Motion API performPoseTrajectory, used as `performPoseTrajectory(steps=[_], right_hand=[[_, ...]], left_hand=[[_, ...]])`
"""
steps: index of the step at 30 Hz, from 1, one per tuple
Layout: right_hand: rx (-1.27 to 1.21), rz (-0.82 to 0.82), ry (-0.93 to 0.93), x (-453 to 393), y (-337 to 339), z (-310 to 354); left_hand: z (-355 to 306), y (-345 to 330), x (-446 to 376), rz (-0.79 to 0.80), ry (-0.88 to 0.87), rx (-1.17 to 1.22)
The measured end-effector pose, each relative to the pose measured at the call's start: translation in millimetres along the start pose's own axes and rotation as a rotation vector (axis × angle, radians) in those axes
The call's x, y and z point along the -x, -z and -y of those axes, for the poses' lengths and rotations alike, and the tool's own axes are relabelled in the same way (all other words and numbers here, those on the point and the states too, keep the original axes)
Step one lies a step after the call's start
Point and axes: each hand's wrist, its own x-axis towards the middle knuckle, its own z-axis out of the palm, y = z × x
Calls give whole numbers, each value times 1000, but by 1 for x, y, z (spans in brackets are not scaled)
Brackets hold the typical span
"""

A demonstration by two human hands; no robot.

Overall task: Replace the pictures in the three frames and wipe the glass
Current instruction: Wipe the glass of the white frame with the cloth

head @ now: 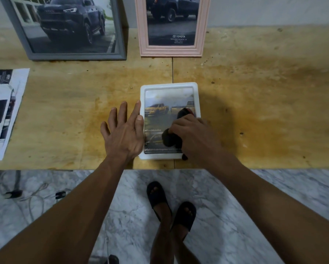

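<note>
The only writing you can read is "TOYOTA", printed white under the dark truck in the pink frame (pixel 172 25), which stands at the far edge of the wooden table (pixel 255 92). The Thai-looking lines on the picture in the white frame (pixel 169 121) are too blurred to make out, and so is the print on the loose sheets (pixel 1 111) lying at the far left.

The white frame lies flat near the table's near edge, between your two hands, showing yellow trucks. Your left hand (pixel 124 130) rests flat with fingers straight and spread; the thumb and index finger (pixel 136 111) touch the frame's left border, the other fingers lie on the wood beside it. Your right hand (pixel 194 134) sits over the lower right of the glass, fingers curled round a dark cloth (pixel 170 139) that presses on the picture; part of the cloth pokes out beyond the fingertips.

A grey frame (pixel 74 29) with a dark SUV stands left of the pink one.
</note>
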Motion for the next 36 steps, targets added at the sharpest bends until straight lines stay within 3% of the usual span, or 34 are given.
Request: performPoseTrajectory(steps=[4, 10, 16, 21, 30, 36], right_hand=[[22, -150, -92, 20, -14, -8], [-189, -315, -338, 16, -45, 47], [-270, -128, -232, 0, -36, 73], [-138, -36, -122, 9, -27, 65], [102, -75, -58, 31, -18, 18], [76, -88, -84, 44, -13, 3]], left_hand=[[3, 1, 2, -32, -25, -57], [1, -3, 2, -37, -11, -70], [4, -2, 1, -21, -18, -54], [3, 2, 0, 10, -6, -25], [-4, 2, 0, 72, 48, 4], [-5, 2, 1, 75, 50, 8]])
